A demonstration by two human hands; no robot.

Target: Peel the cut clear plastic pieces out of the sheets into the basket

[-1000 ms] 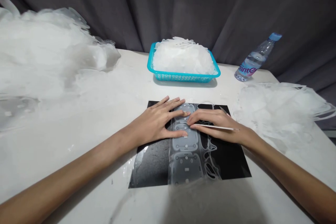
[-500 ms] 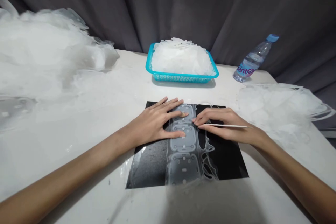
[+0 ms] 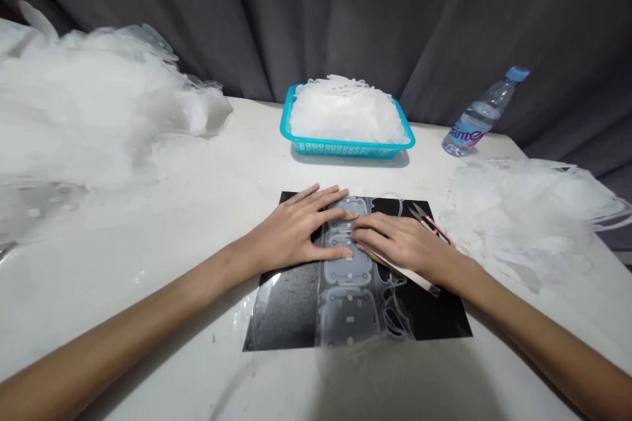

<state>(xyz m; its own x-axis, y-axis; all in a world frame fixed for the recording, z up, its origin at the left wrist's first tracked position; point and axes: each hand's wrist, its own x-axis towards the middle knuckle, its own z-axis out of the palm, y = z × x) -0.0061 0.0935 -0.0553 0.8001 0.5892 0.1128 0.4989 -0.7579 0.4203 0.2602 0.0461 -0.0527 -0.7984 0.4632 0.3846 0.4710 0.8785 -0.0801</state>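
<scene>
My left hand (image 3: 306, 223) lies with spread fingers on a strip of translucent plastic pieces (image 3: 348, 306), pressing it against a black sheet (image 3: 286, 306). Pinched in my right hand (image 3: 402, 240) is a slim white tool (image 3: 417, 279), its rear end pointing down to the right. Its tip is hidden under my fingers, at the joint between two pieces, and I cannot tell its exact kind. Thin clear offcuts (image 3: 395, 312) run along the strip's right side. Just beyond my right hand lies a pair of thread snips (image 3: 427, 220) with pointed blades.
A blue basket (image 3: 348, 148) heaped with translucent scraps (image 3: 348, 112) stands behind the sheet. To its right is a water bottle (image 3: 476, 120). A large heap of clear plastic (image 3: 93, 99) covers the left, and a smaller heap (image 3: 518, 210) lies at the right. A dark curtain hangs behind.
My right hand shifted right off the pieces, then came back to the joint. It has turned palm-down, tilting the tool's rear end toward me and uncovering the snips. My left hand stays put.
</scene>
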